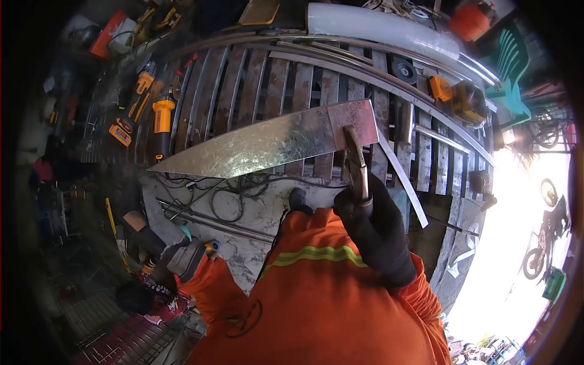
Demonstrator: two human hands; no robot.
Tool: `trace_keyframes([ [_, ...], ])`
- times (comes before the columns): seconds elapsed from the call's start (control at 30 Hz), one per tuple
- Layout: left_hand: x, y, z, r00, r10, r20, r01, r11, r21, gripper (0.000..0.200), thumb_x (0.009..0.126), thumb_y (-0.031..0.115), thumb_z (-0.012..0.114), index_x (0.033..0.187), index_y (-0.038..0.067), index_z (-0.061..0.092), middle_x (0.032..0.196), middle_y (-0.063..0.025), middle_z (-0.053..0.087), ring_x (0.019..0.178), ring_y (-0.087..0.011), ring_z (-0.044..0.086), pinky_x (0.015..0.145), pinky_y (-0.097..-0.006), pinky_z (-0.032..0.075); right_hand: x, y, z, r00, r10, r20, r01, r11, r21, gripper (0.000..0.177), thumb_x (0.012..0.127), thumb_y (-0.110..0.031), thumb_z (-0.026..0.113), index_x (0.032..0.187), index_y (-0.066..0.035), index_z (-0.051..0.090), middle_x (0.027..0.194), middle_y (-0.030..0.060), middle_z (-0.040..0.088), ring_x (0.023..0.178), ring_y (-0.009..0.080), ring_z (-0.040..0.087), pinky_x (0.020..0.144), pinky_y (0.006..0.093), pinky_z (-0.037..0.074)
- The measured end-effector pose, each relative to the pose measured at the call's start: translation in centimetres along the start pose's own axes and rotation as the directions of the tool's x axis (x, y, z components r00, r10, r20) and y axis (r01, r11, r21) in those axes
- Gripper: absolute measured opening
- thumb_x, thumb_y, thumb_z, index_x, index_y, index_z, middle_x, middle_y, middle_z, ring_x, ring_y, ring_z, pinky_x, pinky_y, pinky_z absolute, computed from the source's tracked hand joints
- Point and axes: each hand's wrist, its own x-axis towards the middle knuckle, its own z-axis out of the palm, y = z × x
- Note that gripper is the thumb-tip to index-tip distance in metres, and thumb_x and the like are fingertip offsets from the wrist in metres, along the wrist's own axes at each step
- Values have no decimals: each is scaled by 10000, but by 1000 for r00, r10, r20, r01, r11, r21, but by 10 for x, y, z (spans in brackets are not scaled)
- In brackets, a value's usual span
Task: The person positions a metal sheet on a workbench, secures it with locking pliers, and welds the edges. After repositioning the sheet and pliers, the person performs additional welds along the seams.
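My right hand (371,228), in a black glove, is closed around the handles of locking pliers (358,159). Their jaws are at the wide end of a long tapered metal sheet (267,143), over a squarish piece (353,121) at that end. The sheet lies across the slatted metal bench, its point towards the left. A narrow metal strip (401,176) slants down beside the wide end. My left hand (185,258), in a grey glove, is low at the left near a small round yellow-and-dark object (212,246); its fingers are not clear.
Yellow power tools (162,118) and a battery (120,135) lie on the left of the slatted bench (304,85). Metal tubes (441,139) and a grinding disc (404,70) are at the right. Cables (228,201) loop across the floor. Another person (161,301) is at the lower left.
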Motion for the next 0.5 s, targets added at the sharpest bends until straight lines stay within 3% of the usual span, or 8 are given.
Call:
trace_keyframes([
  [0.03, -11, 3, 3, 968, -251, -25, 232, 927, -295, 429, 1048, 289, 605, 1385, 27, 556, 1273, -181, 655, 1102, -315, 655, 976, -416, 558, 2, -1, -1, 1000, -2, -4, 2, 1000, 5, 563, 990, -103, 649, 1498, 4, 431, 1003, 59, 704, 909, 110, 655, 838, 295, 527],
  [0.07, -19, 4, 7, 969, -248, -24, 230, 928, -294, 429, 1048, 289, 605, 1385, 27, 556, 1273, -181, 655, 1102, -315, 655, 976, -416, 558, 5, -3, -3, 1000, 7, 13, -6, 1000, -27, 566, 994, -115, 650, 1501, 3, 428, 1014, 63, 704, 903, 107, 650, 837, 294, 526],
  [0.13, -38, 9, 17, 679, -238, 695, 734, 245, -633, 568, 1079, 396, 502, 1473, -12, 461, 1431, -228, 563, 1332, -406, 546, 1203, -582, 355, 7, -3, -5, 999, 13, 41, -10, 998, -60, 569, 998, -127, 651, 1504, 1, 425, 1025, 67, 704, 898, 104, 645, 836, 293, 525],
  [0.17, -44, 30, 31, 684, -236, 690, 729, 247, -639, 568, 1079, 396, 502, 1473, -12, 461, 1431, -228, 563, 1332, -406, 546, 1203, -582, 355, 8, 0, -6, 999, 0, 49, 3, 999, -50, 573, 999, -145, 654, 1503, 4, 426, 1019, 65, 701, 891, 105, 646, 833, 296, 527],
  [0.23, -41, 80, 68, 616, -513, 598, 776, 260, -575, 446, 1089, 384, 462, 1301, -3, 526, 1219, -192, 665, 1036, -351, 686, 883, -422, 603, 8, 1, -7, 998, -16, 62, 18, 999, -40, 577, 1000, -162, 657, 1501, 6, 427, 1014, 63, 699, 884, 106, 647, 830, 300, 529],
  [0.33, -28, 74, 75, 628, -255, 735, 758, 417, -502, 471, 1081, 412, 473, 1303, 2, 531, 1251, -174, 655, 1077, -358, 675, 902, -436, 596, 6, -7, -8, 997, 49, 63, -48, 999, -9, 598, 993, -200, 674, 1510, -26, 431, 996, 59, 695, 869, 118, 665, 826, 301, 532],
  [0.37, -9, 48, 68, 624, -271, 733, 686, 640, -347, 573, 1081, 374, 496, 1510, 3, 413, 1433, -212, 548, 1295, -362, 570, 1154, -500, 441, 5, -18, -8, 989, 109, 97, -102, 992, -80, 608, 987, -193, 678, 1520, -45, 423, 977, 60, 693, 851, 118, 670, 810, 301, 537],
  [0.5, 8, 62, 107, 785, -217, 581, 513, 754, -411, 502, 1062, 274, 533, 1471, -9, 468, 1408, -205, 569, 1250, -313, 606, 1100, -430, 488, 4, -20, -4, 958, 237, 162, -230, 971, -59, 619, 980, -165, 674, 1528, -86, 399, 886, 67, 677, 710, 118, 670, 693, 302, 556],
])
